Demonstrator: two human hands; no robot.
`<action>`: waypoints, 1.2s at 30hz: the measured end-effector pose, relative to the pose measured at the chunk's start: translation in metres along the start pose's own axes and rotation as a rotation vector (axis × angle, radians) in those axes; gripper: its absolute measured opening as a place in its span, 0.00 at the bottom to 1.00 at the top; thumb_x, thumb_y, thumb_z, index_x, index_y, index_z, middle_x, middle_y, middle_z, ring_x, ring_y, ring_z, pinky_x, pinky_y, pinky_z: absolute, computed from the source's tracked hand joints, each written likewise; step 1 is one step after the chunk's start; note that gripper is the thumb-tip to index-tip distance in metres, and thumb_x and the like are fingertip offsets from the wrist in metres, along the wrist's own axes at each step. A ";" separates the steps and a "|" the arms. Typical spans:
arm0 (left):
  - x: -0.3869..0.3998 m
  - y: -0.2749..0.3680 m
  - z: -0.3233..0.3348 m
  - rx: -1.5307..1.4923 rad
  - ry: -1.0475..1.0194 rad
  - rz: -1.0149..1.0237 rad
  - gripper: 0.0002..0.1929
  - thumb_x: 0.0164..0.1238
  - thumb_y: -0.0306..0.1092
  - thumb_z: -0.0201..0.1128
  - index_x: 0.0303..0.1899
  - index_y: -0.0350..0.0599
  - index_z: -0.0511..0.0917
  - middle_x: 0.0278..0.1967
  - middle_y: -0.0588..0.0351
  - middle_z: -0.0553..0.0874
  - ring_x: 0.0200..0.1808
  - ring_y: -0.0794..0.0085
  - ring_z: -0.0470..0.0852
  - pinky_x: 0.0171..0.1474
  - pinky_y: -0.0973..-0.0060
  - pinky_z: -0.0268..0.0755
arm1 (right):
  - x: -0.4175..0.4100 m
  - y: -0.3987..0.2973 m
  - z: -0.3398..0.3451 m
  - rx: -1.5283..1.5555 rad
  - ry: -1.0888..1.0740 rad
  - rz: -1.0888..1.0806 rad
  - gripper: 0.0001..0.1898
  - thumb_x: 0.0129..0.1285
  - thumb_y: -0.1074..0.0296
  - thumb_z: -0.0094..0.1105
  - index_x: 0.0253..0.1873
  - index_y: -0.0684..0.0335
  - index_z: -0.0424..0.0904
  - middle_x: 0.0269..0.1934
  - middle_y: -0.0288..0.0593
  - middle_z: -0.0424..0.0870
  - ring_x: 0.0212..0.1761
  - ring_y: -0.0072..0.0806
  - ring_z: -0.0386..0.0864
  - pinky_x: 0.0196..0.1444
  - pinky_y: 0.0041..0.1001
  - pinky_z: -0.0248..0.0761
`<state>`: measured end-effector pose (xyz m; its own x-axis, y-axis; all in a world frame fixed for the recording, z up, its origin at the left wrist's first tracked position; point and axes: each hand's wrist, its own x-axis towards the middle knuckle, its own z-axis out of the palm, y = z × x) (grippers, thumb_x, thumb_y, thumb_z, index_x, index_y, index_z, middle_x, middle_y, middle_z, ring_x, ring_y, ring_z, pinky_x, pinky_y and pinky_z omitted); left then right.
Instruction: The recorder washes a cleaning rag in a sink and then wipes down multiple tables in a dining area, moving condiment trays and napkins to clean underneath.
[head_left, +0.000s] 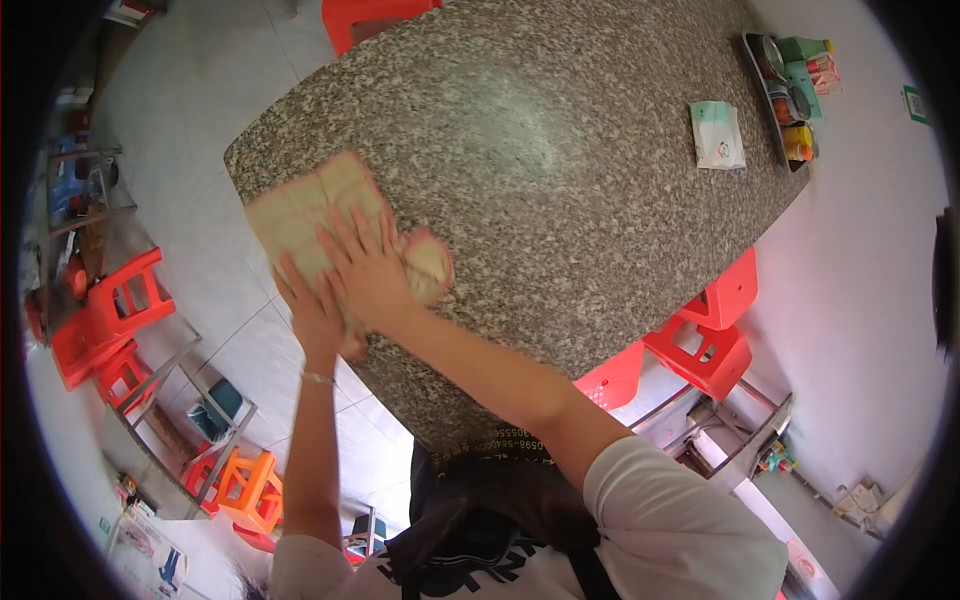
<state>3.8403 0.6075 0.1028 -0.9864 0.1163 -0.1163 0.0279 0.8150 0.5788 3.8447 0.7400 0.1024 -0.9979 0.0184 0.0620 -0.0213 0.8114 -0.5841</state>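
Note:
A pale yellow cloth with a pink edge (300, 202) lies spread over the left end of a speckled granite tabletop (570, 225), partly bunched up on its right side. My right hand (371, 277) presses flat on the cloth with the fingers apart. Just left of it, my left hand (309, 315) rests on the cloth near the table's edge, its fingers spread too. Neither hand has its fingers closed around anything. The two hands lie close beside each other, the right one farther onto the table.
A packet of tissues (718, 136) lies at the table's right part, near a tray (772, 112) of jars and bottles by the wall. Red plastic stools (697, 352) stand under the table's near right edge. More stools (251, 491) and metal-framed tables stand at the left.

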 end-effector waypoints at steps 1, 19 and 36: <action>-0.032 0.000 0.003 -0.012 -0.017 0.018 0.34 0.74 0.41 0.51 0.72 0.37 0.47 0.68 0.30 0.59 0.67 0.38 0.62 0.64 0.57 0.62 | -0.027 0.000 -0.004 0.003 -0.034 -0.010 0.29 0.66 0.55 0.50 0.70 0.58 0.62 0.74 0.46 0.55 0.76 0.47 0.48 0.74 0.53 0.37; -0.188 0.183 0.123 0.286 -0.381 0.354 0.34 0.68 0.53 0.53 0.70 0.45 0.60 0.71 0.39 0.58 0.72 0.46 0.54 0.68 0.35 0.37 | -0.246 0.153 -0.152 -0.291 -0.009 0.427 0.38 0.63 0.46 0.53 0.71 0.66 0.59 0.72 0.56 0.57 0.74 0.52 0.51 0.72 0.56 0.35; 0.198 0.237 0.140 0.243 0.134 0.424 0.31 0.68 0.51 0.53 0.69 0.48 0.62 0.71 0.45 0.59 0.72 0.48 0.54 0.69 0.38 0.39 | 0.146 0.257 -0.156 -0.463 0.285 0.205 0.37 0.64 0.44 0.49 0.71 0.61 0.59 0.73 0.52 0.57 0.76 0.48 0.49 0.73 0.52 0.35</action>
<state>3.6741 0.9029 0.1044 -0.8918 0.4047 0.2022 0.4517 0.8222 0.3463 3.7034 1.0422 0.0881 -0.9218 0.3061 0.2377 0.2631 0.9446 -0.1961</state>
